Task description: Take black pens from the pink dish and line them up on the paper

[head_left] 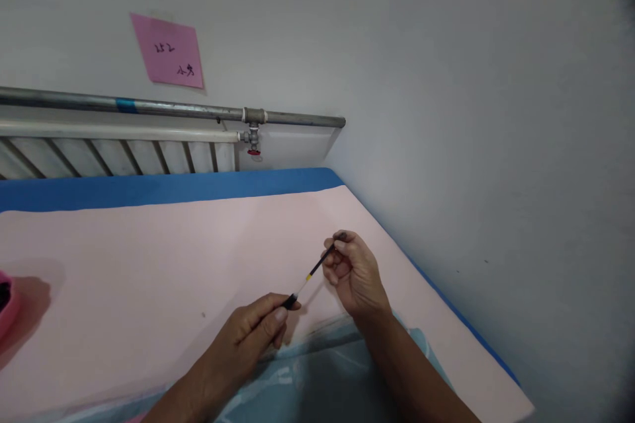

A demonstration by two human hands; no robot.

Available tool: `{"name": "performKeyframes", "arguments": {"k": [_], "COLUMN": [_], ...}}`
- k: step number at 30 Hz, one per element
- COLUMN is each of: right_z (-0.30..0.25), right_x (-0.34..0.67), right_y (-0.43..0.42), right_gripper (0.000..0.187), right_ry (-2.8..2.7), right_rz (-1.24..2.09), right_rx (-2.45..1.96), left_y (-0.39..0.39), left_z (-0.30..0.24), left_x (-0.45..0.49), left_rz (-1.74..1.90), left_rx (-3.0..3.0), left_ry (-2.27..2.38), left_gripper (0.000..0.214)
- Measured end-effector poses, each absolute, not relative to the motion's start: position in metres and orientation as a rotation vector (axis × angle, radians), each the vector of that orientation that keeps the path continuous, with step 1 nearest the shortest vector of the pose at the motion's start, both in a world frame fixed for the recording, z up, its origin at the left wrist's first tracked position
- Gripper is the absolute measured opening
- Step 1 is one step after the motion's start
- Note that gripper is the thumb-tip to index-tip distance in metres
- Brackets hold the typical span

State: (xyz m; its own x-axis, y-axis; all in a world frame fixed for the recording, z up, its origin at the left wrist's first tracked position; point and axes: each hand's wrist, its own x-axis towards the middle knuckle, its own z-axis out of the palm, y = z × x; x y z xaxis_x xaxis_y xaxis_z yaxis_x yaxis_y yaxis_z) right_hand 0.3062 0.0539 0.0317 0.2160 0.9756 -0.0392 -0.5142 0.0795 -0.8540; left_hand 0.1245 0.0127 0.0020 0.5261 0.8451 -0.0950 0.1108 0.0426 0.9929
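A thin pen refill (321, 260) slants between my two hands above the pink tabletop. Its tube is dark for most of its length, with a short yellow band and a clear stretch at the lower left end. My left hand (260, 325) is closed, pinching a small black piece (290, 302) where the clear end meets it. Thumb and fingertips of my right hand (354, 268) pinch the refill's upper end, beside a dark tip (340, 236). Whether the refill sits inside the black piece or only touches it, I cannot tell.
A pink sheet (149, 264) covers the blue-edged table (173, 188). At the left edge stands a pink container (12, 310) with dark things inside. Light blue clear plastic (297, 377) lies nearest me. Behind are a radiator (114, 152), a metal pipe (193, 108) and walls.
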Motion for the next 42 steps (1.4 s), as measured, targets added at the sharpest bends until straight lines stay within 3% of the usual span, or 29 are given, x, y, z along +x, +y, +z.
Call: {"name": "performKeyframes", "arguments": {"k": [15,29,42], "right_z": [0.029,0.028,0.029], "right_x": [0.308,0.311,0.314], "right_y": [0.056,0.052,0.050], "right_gripper": [0.016,0.015,0.013], "right_ry": [-0.625,-0.838,-0.967], "right_rz": [1.271,1.067,1.167], "right_rx": [-0.867,-0.897,-0.977], "left_y": [0.013,0.013,0.015], "left_z": [0.001,0.000,0.002], "left_x": [0.124,0.125,0.126], "left_rz": [0.683,0.625,0.621], "left_rx": [1.378,1.261,1.194], "left_ry": [0.877,0.878,0.850], "left_gripper": [0.039,0.043,0.041]}}
